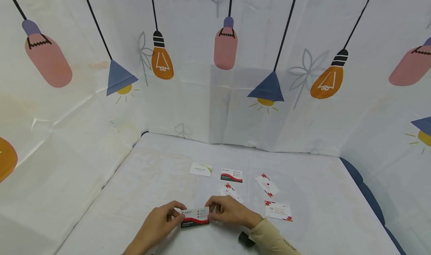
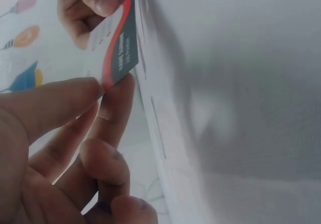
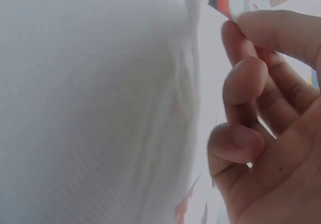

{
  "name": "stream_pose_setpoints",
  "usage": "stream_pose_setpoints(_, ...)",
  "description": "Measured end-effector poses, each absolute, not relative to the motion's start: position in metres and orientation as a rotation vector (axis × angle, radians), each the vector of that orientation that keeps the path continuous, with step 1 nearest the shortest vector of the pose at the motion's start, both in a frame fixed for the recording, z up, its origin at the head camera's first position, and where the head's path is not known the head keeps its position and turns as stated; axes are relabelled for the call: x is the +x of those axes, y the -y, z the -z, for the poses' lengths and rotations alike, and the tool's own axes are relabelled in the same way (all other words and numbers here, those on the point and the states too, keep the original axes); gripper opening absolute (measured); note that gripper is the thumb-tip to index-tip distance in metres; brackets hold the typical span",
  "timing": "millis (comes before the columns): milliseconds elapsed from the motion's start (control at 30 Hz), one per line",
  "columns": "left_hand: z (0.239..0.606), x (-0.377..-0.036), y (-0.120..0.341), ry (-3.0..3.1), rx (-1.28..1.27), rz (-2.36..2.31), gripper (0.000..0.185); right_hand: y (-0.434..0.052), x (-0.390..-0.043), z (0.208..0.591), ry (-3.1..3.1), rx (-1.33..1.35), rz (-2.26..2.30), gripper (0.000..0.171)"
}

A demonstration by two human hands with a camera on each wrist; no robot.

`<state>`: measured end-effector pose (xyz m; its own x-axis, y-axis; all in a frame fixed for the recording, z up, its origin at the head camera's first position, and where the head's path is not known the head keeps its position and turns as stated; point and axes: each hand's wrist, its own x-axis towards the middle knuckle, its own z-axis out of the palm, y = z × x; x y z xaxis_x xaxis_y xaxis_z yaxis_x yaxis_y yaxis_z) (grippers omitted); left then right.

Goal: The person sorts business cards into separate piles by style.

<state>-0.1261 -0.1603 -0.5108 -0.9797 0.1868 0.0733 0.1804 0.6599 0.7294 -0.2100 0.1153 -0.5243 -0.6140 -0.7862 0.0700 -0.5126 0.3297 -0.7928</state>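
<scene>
Low over the table's (image 1: 141, 180) near edge, a red, white and dark business card (image 1: 195, 217) pinched at both ends: left hand (image 1: 158, 225) gripping its left end between thumb and forefinger, right hand (image 1: 230, 212) gripping the right end, remaining fingers loosely curled. Apparently lifted just clear of the cloth, though hard to tell. Beyond, toward the table's middle, five more cards (image 1: 231, 175) lying flat and apart. Near the right wrist, a small black object (image 1: 246, 240).
</scene>
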Motion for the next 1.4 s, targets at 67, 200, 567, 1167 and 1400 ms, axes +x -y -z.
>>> stream_pose_setpoints(67,0.51,-0.129,0.161,-2.873,0.296,-1.272,0.014,-0.115,-0.21,0.524,-2.28,-1.131,1.215,0.021)
stream_pose_setpoints(200,0.506,-0.133,0.159,-2.917,0.226,-1.301,0.016,-0.115,-0.21,0.524,-2.321,-1.091,1.299,0.021)
stream_pose_setpoints(567,0.492,-0.147,0.15,-3.04,0.162,-1.409,0.018,-0.112,-0.208,0.525,-2.584,-0.966,1.534,0.028)
stream_pose_setpoints(1167,0.488,-0.175,0.142,-3.107,0.301,-1.401,0.021,-0.117,-0.206,0.525,-2.691,-0.869,1.69,0.03)
stream_pose_setpoints(1400,0.488,-0.194,0.137,-3.134,0.394,-1.383,0.02,-0.121,-0.214,0.524,-2.758,-0.805,1.71,0.027)
